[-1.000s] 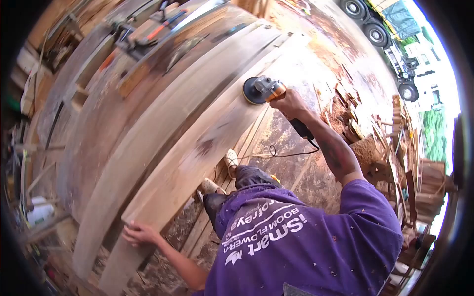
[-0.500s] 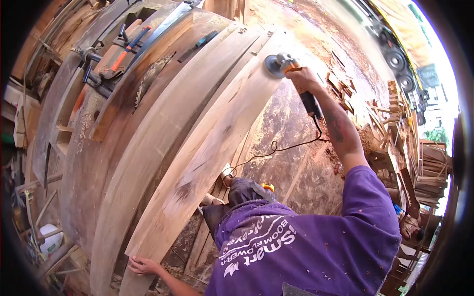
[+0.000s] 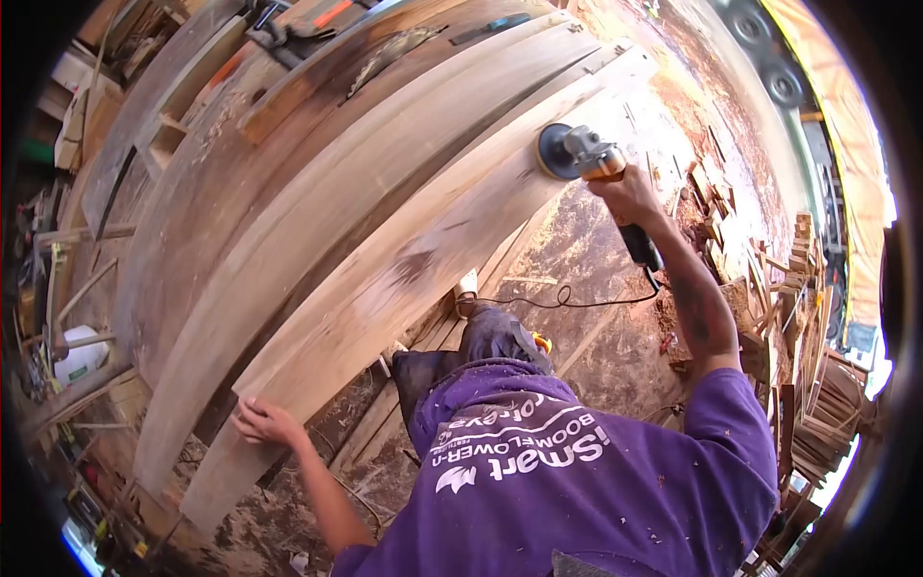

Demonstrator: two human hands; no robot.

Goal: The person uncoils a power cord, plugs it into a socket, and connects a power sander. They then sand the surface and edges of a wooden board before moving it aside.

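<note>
Sander (image 3: 577,154), one, right hand (image 3: 630,192); plank (image 3: 404,279), one, left hand (image 3: 261,421)

The only writing that can be read is printed in white on the front of the person's purple shirt (image 3: 635,500). It appears upside down to the camera. The largest word is "iSmart", in heavy letters. Next to it, in smaller capitals, runs "BOOMFLOWER-", followed by one more character that looks like an "n". A third, curved line near the folds of the cloth is partly hidden; only letters resembling "ofreya" come through. A small white emblem (image 3: 454,478) sits beside the big word. Any marking on the sander (image 3: 582,154) is too small to tell.
</note>
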